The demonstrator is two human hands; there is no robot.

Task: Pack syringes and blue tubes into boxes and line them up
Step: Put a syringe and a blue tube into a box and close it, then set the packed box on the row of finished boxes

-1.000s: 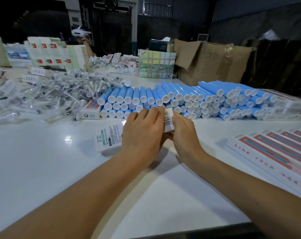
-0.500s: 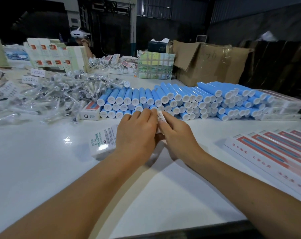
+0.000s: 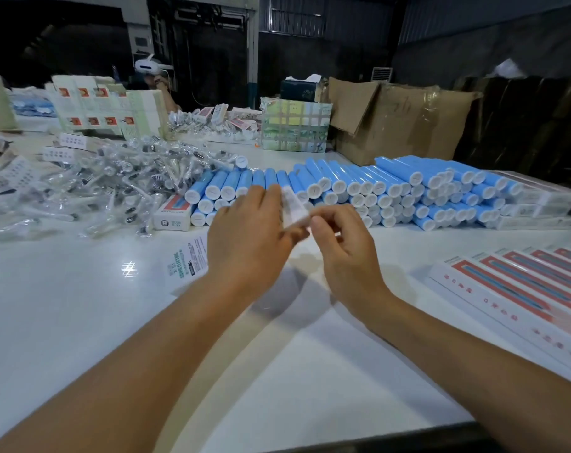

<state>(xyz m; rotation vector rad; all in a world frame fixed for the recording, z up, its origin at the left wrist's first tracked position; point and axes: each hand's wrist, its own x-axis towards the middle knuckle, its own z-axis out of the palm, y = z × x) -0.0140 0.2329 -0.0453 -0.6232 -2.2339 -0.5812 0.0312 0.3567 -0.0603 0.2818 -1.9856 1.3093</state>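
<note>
White table (image 3: 81, 322); stacked blue tubes (image 3: 392, 188); bagged syringes (image 3: 91, 188) far left. Box (image 3: 192, 256) flat at centre, under left hand (image 3: 248, 240), fingers curled on end flap (image 3: 294, 207). Right hand (image 3: 343, 253) pinching same flap. Best tucked squarely, box pinned.

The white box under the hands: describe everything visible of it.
The white box is long, flat and looks like printed card, with green and black print on its upturned face. It lies on the white table, its far end flap raised and blurred. The left hand covers its middle; the right hand pinches near the flap.
</note>
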